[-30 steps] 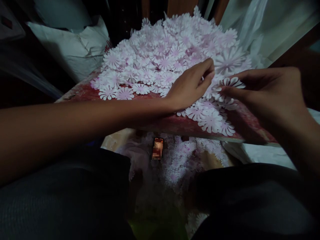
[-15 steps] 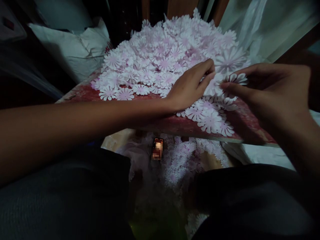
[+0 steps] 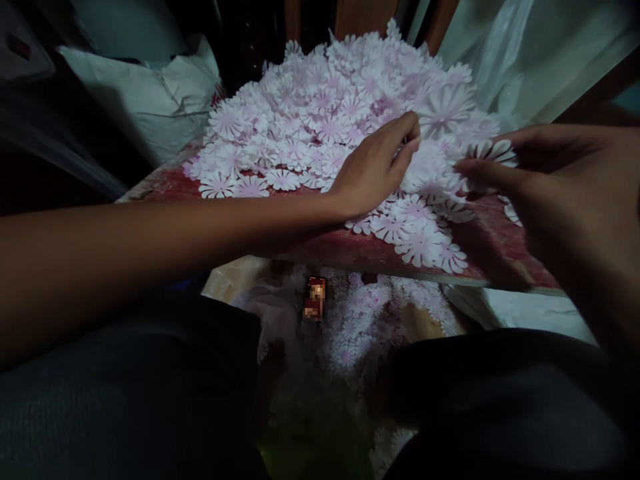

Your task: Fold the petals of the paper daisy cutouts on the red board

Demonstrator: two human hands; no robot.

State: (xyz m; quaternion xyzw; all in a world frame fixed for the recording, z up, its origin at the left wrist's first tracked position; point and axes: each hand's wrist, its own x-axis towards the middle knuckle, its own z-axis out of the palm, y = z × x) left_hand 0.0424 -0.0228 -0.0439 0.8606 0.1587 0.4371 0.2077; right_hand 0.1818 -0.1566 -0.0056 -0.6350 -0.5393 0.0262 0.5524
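A big heap of pale pink paper flowers (image 3: 330,107) lies on a red board (image 3: 350,248) in front of me. My left hand (image 3: 373,170) rests on the heap's right side, fingers bent and pinching at the flowers there. My right hand (image 3: 560,190) hovers at the heap's right edge and pinches a single paper flower (image 3: 487,152) between thumb and fingers. Flat single flowers (image 3: 423,247) lie spread on the board just below both hands.
More paper flowers (image 3: 370,313) lie on the floor under the board, between my dark-clothed knees. A crumpled white bag (image 3: 150,100) sits at the back left. Clear plastic sheeting (image 3: 505,47) hangs at the back right.
My right hand has drawn its flower a little to the right, away from the left hand. My left fingers shifted slightly up and left on the heap.
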